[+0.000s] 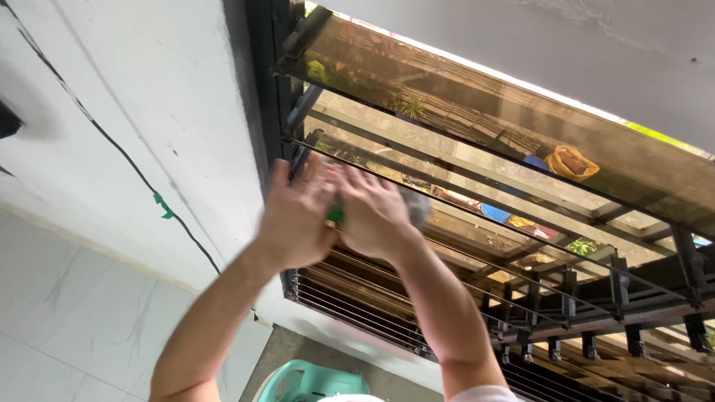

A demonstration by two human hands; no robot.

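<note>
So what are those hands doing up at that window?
A person is reaching up with both arms to a window made of tinted glass slats, which are tilted open in a dark frame. The left hand and the right hand are pressed close together against one slat near the frame's left side. Something small and green shows between them, and a grey cloth-like thing peeks out past the right hand. The hands look blurred. A pale green plastic chair sits below.
</note>
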